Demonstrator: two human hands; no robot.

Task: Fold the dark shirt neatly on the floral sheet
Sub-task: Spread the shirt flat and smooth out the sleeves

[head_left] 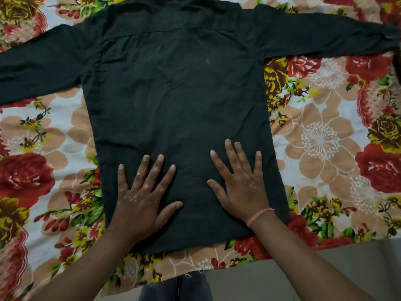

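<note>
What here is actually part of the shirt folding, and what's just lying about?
Part of the job:
- dark shirt, spread out back up, sleeves out
- floral sheet under it
- left hand and right hand, both flat on the shirt's lower part

Just there:
- pink thread on the right wrist
- grey floor beside the sheet

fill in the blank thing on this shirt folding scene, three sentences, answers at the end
1. The dark shirt lies flat on the floral sheet with both ____ stretched out to the sides.
2. The left hand and the right hand rest on the shirt's lower part, fingers spread, palms ____.
3. A pink thread is tied round the ____ wrist.

Missing words: sleeves; down; right
</note>
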